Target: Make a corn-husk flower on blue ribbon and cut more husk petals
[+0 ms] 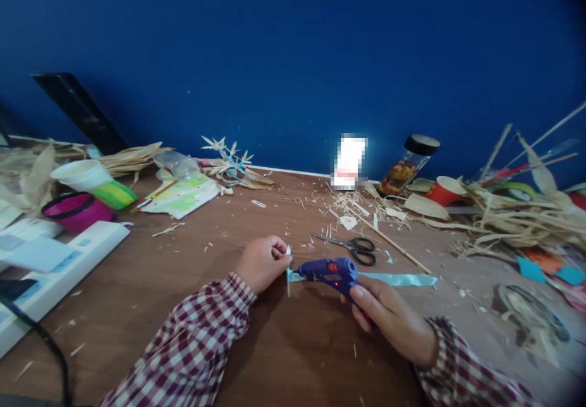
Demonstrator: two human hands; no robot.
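Note:
My right hand [389, 315] is wrapped round the handle of a blue hot glue gun [327, 270], which has a small red light lit on its side. The gun's nozzle points left, close to my left hand [265, 263]. Thumb and fingers of that hand pinch a thin pale stick [289, 282] held upright. A light blue ribbon [403, 279] runs from the stick, behind the glue gun, and out to the right. Whether the nozzle touches the ribbon or stick I cannot tell. Just beyond the gun lie black-handled scissors [354, 248].
Dried husks [494, 224] pile up at right, near a red cup [444, 191] and a leaning jar [405, 166]. A thin stick [394, 242] lies behind the scissors. At left are a white power strip [98, 245], a black cable [50, 327] and a magenta container [85, 212].

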